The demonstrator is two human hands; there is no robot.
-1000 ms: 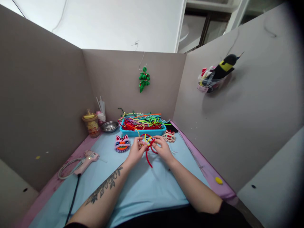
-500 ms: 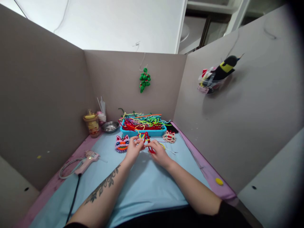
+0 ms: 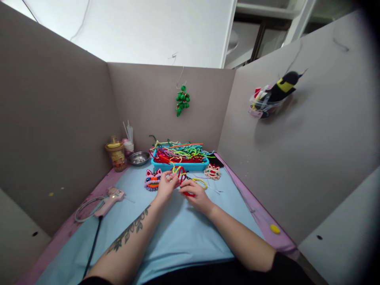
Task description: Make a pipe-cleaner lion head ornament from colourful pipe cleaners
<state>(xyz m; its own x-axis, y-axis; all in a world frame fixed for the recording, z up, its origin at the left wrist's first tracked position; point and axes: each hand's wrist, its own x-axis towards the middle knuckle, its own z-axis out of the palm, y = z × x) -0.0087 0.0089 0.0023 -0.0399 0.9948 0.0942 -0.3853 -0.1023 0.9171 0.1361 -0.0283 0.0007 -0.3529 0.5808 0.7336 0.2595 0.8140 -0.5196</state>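
Note:
A red pipe cleaner (image 3: 190,194) bends between my two hands above the blue cloth. My left hand (image 3: 166,185) pinches one part of it between thumb and fingers. Curled round another stretch of the red stem is my right hand (image 3: 195,194), lower and to the right. Just beyond the fingers lie yellow pipe cleaners (image 3: 202,182), partly covered by the red loops. Beside my left hand sits a purple, pink and orange lion-head piece (image 3: 152,180). A cream and red lion-head piece (image 3: 212,171) lies past my right hand.
A blue tray (image 3: 178,167) heaped with coloured pipe cleaners stands at the back. On the left are a pink glue gun (image 3: 109,201) with its cord, a metal bowl (image 3: 139,158) and a lidded cup (image 3: 116,157). Grey panels (image 3: 166,111) enclose three sides.
My right hand has turned and dropped slightly, its fingers moving toward the left hand. The red loop between the hands has changed shape. My left hand stays nearly in place.

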